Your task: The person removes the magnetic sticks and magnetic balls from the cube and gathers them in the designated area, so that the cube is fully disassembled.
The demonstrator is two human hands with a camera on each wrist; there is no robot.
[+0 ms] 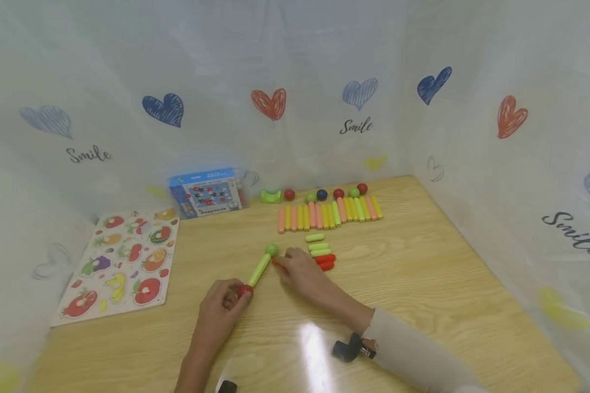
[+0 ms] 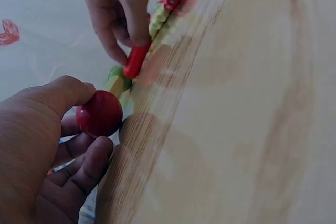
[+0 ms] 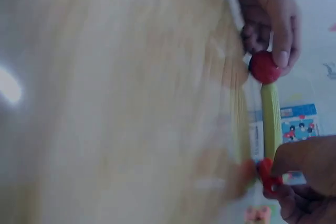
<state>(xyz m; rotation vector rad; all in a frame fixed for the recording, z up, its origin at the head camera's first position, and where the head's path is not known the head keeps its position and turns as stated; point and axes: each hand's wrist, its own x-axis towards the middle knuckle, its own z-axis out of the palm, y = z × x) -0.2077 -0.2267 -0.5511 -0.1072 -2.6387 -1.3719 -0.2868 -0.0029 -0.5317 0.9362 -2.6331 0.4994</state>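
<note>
My left hand (image 1: 221, 305) grips a red ball (image 2: 100, 114) between thumb and fingers. From that ball a light green stick (image 1: 259, 270) runs away to a green ball (image 1: 272, 249) at its far end, the three in one line low over the table. My right hand (image 1: 302, 271) pinches a short red stick (image 2: 137, 60), its tip close beside the green ball. In the right wrist view the red stick (image 3: 269, 177) partly covers the far end of the green stick, and the green ball is hidden there.
Short green sticks (image 1: 317, 246) and red sticks (image 1: 326, 262) lie right of my right hand. Behind them stretches a row of pink, yellow and green sticks (image 1: 329, 214), with several balls (image 1: 322, 194) beyond. A blue box (image 1: 208, 192) stands at the back, a fruit-picture board (image 1: 120, 262) at left.
</note>
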